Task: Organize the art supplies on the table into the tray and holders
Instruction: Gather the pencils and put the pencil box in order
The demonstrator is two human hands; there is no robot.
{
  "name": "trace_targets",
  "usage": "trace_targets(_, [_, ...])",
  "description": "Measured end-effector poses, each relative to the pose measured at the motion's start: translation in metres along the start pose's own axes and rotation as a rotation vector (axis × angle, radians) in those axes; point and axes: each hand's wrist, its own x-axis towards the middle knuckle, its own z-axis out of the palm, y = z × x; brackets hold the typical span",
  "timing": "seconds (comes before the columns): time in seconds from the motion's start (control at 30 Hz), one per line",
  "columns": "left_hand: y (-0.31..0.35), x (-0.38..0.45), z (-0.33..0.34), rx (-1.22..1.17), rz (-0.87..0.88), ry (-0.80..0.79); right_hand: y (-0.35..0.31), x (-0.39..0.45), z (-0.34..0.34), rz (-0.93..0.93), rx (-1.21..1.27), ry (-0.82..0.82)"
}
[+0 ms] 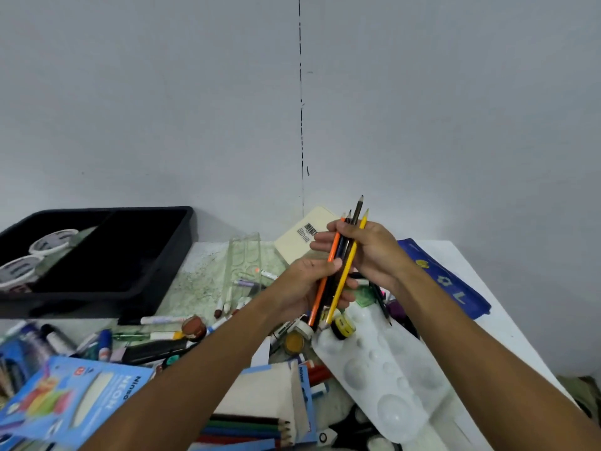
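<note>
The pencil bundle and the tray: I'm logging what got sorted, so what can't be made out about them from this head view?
- Pencils: the exact count; the left hand and right hand cover their middles, and the dark ones overlap.
- Black tray: its left part is cut by the frame edge, and its dark floor hides any contents.
- White holders: their insides are too small and blurred.

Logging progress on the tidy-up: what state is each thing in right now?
Pencils: bunched, gripped by both hands, tips up.
Left hand: grips the lower ends.
Right hand: grips the upper part.
Black tray: holds two white holders.
White palette: flat on table.
</note>
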Motion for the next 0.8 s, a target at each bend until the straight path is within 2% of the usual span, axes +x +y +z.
trace_targets(0.13, [-0.001,-0.006,-0.018,-0.253,-0.051,0.172,-0.011,0.004,0.014,-0.13,0.094,0.091])
trace_targets(0.27, [-0.006,-0.013,-0.027,-0.464,0.035,0.245,-0.006,0.005,0.034,-0.213,0.156,0.129])
trace_targets(0.37, [0.002,-0.018,-0.027,-0.511,0.104,0.302,0.014,0.003,0.053,-0.186,0.127,0.101])
trace_targets(0.53, [0.009,-0.035,-0.04,-0.255,0.108,0.348,0.028,0.006,0.071,-0.14,0.152,0.019])
trace_targets(0.8, [0.026,-0.084,-0.068,0.22,0.093,0.098,0.028,0.018,0.094,0.004,0.148,-0.175])
